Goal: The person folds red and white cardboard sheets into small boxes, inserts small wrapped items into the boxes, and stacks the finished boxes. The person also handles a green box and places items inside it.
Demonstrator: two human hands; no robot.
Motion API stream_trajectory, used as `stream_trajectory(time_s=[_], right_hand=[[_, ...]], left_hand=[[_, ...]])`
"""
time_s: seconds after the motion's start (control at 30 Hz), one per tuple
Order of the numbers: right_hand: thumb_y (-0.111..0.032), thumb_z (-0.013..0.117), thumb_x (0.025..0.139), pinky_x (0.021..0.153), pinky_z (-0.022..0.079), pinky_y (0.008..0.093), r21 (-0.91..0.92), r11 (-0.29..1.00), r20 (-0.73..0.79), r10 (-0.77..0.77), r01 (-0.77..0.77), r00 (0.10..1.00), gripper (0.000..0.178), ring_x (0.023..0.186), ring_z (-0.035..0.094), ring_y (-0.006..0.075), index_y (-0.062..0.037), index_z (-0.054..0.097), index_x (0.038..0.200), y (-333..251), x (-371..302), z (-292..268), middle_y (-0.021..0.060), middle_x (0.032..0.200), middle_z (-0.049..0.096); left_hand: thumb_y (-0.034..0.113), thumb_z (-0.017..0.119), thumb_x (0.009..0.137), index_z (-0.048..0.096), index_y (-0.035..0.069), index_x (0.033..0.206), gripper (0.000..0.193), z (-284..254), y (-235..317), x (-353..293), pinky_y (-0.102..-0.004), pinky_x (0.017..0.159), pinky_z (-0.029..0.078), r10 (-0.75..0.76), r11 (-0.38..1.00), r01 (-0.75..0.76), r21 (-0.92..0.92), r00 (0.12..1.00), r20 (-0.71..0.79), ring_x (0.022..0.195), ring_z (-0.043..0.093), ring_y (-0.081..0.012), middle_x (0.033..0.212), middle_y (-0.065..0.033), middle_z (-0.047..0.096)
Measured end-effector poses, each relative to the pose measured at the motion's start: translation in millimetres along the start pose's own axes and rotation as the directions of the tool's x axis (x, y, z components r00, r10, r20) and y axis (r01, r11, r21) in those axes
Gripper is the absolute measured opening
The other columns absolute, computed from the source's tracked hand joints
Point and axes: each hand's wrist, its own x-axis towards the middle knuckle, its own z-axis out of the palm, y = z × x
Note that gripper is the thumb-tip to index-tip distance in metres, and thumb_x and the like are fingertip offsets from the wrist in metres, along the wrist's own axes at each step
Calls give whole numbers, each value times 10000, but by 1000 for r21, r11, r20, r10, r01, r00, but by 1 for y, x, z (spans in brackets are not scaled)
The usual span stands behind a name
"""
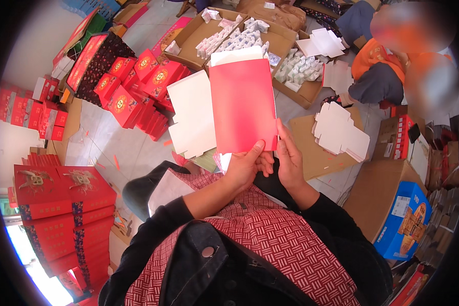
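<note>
Gift-box tower: over on the left, large red cardboard boxes with dark floral sides [48, 232] are standing stacked, well apart from both hands.
Trays: up ahead, open brown cardboard trays [188, 43] are sitting beyond the hands, and the held card is blocking the view of their near side.
Small-box heap: bright red boxes with gold round emblems [123, 104] are leaning in a jumble, forward and left.
Blue box: a glossy blue cardboard box with a food picture [405, 219] is resting on the right, past the right elbow.
White blanks: flat white card blanks [194, 112] are lying just left of the red card, which is overlapping them in view; more are spreading out on the right.
Red card: here's the centrepiece, a smooth red rectangular card piece with a white flap [244, 107], rising upright above the fingers.
Left hand: the left hand [245, 166] is pinching its lower edge, thumb pressing on the front.
Right hand: the right hand [291, 166] is holding its fingers straight along the right edge; whether they're gripping, I cannot tell.
Packets: little white wrapped packets [252, 33] are filling the trays.
Scraps: red paper slivers [117, 162] are dotting the floor.
</note>
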Motion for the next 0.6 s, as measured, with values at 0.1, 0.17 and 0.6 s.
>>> stream_trajectory(time_s=[0.1,0.17,0.6], right_hand=[[-133,362,962,1046,281,326,-51,998,-4,-31,31,1000,426,1277,369,269,29,357,1356,0,0,1,194,1364,383],[-140,366,962,1043,284,328,-85,995,-15,-45,44,999,425,1271,371,273,18,363,1357,-1,-1,4,196,1367,371],[-97,553,882,921,418,308,163,970,64,171,-180,983,594,1093,503,213,-18,276,1402,-6,33,-11,143,1299,410]], left_hand=[[240,465,958,576,20,911,251,1,0,1,-277,453,487,-5,1000,5,-3,1000,-4,548,609,-201,705,-102,617],[235,465,958,576,19,916,246,-2,-3,3,-278,452,487,1,1000,-1,-1,1000,5,547,609,-203,704,-104,617],[273,464,957,573,10,902,290,-3,-4,3,-293,461,496,8,999,-9,54,1000,25,555,617,-216,705,-115,622]])
